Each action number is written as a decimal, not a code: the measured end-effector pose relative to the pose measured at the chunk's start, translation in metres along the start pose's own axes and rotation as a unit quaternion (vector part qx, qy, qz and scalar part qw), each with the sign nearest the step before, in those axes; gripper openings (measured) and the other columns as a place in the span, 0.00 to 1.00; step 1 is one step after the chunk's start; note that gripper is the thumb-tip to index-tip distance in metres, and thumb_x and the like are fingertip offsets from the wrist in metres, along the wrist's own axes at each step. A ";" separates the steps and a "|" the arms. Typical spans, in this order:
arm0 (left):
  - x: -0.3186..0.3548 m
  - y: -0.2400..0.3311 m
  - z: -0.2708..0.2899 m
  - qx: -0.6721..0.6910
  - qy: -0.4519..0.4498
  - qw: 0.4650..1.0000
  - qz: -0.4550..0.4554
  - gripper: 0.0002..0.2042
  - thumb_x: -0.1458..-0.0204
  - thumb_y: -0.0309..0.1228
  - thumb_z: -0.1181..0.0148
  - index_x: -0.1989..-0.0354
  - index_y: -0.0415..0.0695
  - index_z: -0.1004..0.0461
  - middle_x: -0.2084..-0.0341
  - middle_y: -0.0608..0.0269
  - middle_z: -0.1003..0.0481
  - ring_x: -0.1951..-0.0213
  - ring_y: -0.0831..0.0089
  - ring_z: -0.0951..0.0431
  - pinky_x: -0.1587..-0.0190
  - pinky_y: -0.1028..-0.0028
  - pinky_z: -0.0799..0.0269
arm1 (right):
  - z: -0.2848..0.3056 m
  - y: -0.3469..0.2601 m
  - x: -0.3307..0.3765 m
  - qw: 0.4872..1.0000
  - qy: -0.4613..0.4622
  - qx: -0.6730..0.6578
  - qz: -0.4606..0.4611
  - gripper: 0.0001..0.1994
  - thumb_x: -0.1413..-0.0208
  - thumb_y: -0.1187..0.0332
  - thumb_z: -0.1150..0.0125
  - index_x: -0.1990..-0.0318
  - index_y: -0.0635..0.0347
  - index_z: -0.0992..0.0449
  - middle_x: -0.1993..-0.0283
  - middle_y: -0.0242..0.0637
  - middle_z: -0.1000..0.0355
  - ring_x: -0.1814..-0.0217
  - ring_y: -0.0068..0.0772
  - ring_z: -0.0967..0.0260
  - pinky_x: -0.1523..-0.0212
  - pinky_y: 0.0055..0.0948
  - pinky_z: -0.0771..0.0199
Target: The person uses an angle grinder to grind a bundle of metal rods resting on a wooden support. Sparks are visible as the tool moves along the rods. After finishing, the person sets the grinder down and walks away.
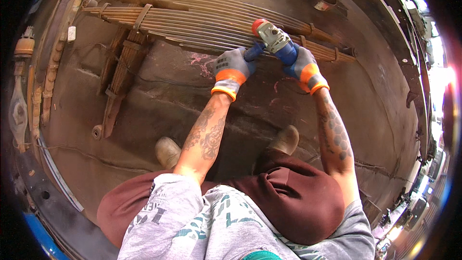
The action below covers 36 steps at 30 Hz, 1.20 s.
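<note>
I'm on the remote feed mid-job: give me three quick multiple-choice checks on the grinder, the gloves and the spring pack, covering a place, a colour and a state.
1. Where is the angle grinder?
A. Lying on the floor by the shoes
B. Held over the leaf spring pack
C. Resting on the person's knee

2. What colour are the glove cuffs?
A. Orange
B. Green
C. White

3. How is the grinder held?
A. By one hand only
B. By no hand
C. By both gloved hands

Answers:
1. B: the grinder's head sits over the long stacked leaves on the floor.
2. A: both gloves show an orange band at the wrist.
3. C: the left hand grips the side handle and the right hand grips the blue body.
</note>
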<state>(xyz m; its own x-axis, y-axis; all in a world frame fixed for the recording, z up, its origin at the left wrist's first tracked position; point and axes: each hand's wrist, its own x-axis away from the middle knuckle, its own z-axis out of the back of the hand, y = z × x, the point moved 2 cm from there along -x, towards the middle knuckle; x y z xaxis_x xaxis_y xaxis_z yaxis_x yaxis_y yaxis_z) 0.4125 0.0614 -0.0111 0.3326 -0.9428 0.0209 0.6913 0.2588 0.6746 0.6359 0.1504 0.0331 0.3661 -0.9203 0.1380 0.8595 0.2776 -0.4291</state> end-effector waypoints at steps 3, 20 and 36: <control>-0.004 -0.005 -0.005 0.010 -0.002 1.000 -0.014 0.14 0.47 0.47 0.32 0.61 0.52 0.13 0.65 0.46 0.15 0.58 0.41 0.15 0.55 0.49 0.19 | -0.003 0.005 -0.003 1.000 0.005 -0.008 -0.003 0.28 0.58 0.63 0.21 0.44 0.51 0.18 0.49 0.46 0.15 0.44 0.54 0.17 0.41 0.46 0.20; 0.041 0.020 0.056 -0.010 0.051 0.996 0.078 0.18 0.46 0.51 0.31 0.66 0.47 0.11 0.69 0.42 0.16 0.63 0.39 0.15 0.58 0.52 0.19 | 0.055 -0.064 0.033 0.997 -0.042 0.049 0.042 0.27 0.53 0.62 0.22 0.43 0.52 0.19 0.49 0.49 0.15 0.43 0.56 0.18 0.42 0.48 0.19; 0.102 0.072 0.114 0.022 0.083 0.989 0.116 0.18 0.45 0.48 0.34 0.60 0.46 0.11 0.64 0.40 0.16 0.58 0.37 0.15 0.54 0.52 0.19 | 0.133 -0.111 0.083 0.989 -0.067 0.073 0.112 0.18 0.48 0.65 0.26 0.49 0.54 0.16 0.52 0.50 0.15 0.47 0.53 0.16 0.45 0.46 0.19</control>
<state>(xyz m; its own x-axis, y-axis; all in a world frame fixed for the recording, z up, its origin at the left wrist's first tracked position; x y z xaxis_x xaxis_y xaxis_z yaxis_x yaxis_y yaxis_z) 0.4233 -0.0402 0.1232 0.5828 -0.8104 0.0597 0.5561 0.4513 0.6979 0.6183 0.0797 0.2113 0.5889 -0.7889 0.1754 0.7903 0.5166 -0.3296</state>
